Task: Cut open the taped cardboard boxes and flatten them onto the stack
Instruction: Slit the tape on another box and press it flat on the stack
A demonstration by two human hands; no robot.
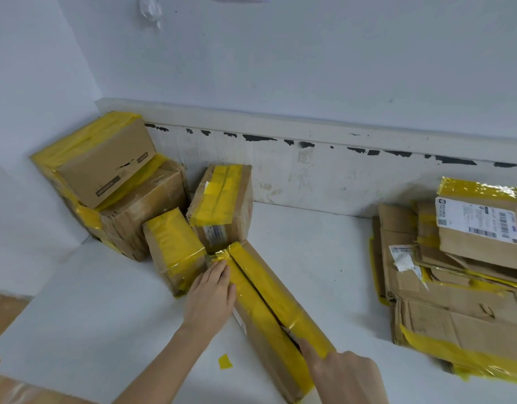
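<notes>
A long cardboard box [269, 310] sealed with yellow tape lies diagonally on the white surface. A dark slit runs down the middle of its tape. My left hand [210, 295] presses on the box's left edge near the far end, fingers straight. At the near end, my right hand [341, 371] grips a small cutter [289, 330]. Its index finger lies along the cutter and only the blade tip shows, in the slit. A stack of flattened boxes [455, 301] lies on the right.
Several taped boxes [128, 193] are piled in the left corner against the wall, one [222, 205] just beyond the long box. A scrap of yellow tape [225, 361] lies on the white surface [324, 258]. Brown floor shows at the lower left.
</notes>
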